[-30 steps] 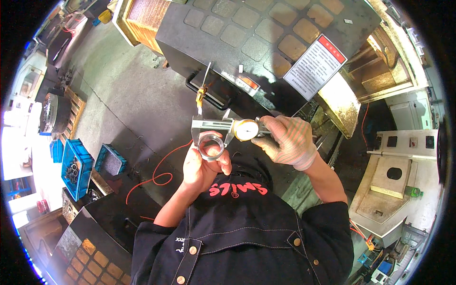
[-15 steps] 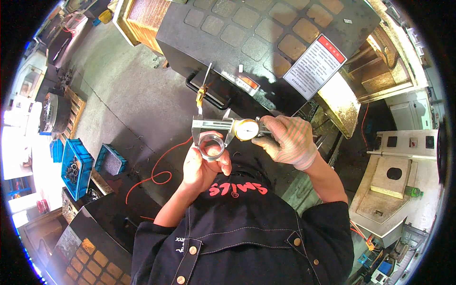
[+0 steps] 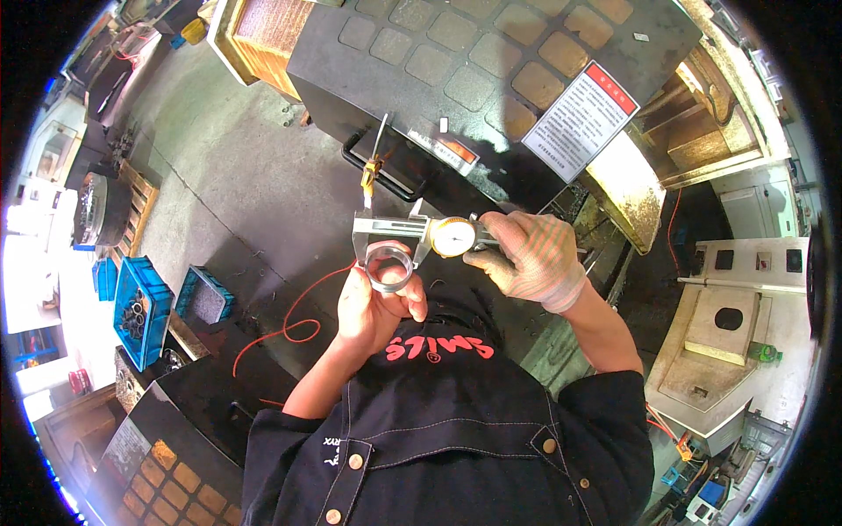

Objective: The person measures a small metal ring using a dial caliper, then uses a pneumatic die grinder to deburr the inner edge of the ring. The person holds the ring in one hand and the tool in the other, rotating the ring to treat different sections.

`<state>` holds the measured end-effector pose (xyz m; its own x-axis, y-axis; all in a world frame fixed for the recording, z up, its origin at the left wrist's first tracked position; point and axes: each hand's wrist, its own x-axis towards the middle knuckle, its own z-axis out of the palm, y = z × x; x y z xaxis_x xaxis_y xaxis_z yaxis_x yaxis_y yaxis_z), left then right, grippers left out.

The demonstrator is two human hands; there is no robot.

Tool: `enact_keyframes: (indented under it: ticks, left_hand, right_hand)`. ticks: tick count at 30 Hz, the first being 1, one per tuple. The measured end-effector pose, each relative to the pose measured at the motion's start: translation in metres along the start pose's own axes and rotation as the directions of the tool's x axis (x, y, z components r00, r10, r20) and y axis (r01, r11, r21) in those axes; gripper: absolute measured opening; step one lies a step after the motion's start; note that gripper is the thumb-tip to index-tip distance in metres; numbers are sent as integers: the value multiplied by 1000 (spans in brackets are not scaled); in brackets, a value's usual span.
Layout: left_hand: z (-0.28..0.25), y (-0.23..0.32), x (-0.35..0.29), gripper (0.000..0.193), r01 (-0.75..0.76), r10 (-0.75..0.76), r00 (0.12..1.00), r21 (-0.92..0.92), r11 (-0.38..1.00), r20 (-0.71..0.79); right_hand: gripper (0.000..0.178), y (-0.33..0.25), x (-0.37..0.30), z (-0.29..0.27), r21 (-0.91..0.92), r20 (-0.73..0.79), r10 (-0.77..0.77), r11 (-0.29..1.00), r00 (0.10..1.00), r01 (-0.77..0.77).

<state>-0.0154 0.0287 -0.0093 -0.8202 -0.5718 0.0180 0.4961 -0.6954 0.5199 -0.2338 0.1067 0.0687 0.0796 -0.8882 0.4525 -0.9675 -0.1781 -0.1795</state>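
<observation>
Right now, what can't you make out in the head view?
Head view:
Dial on caliper: reading too small.
Caliper's right end: covered by gloved right hand.
Left hand: partly hidden behind metal ring.
Parts in blue crate: too small to count.
Lower-left gridded panel: cut off by lower edge.

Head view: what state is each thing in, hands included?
Left hand: bare, holding the ring.
Right hand: gloved, gripping the caliper.
Ring: between the caliper's jaws; contact unclear.
Caliper: open; dial reading too small to tell.
Large blue bin: holds ring-shaped parts.
Small blue bin: holds small bits.
Red hose: looped on the floor.
</observation>
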Motion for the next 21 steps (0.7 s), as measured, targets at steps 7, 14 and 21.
enact_keyframes:
  ticks: [7, 14, 21]
  left_hand:
    - [-1, -2, 0, 75, 64, -66, 997, -46, 997, -50]
    - [0, -3, 0, 74, 25, -26, 996, -12, 1000, -89]
    - [4, -4, 1, 74, 15, -4, 989, 72, 997, -150]
  right_hand:
    - [42, -1, 0, 2, 16, 13, -1, 1000, 1000, 1]
    - [42, -1, 0, 2, 10, 7, -2, 1000, 1000, 2]
    - [47, 0, 0, 0, 0, 11, -63, 998, 998, 63]
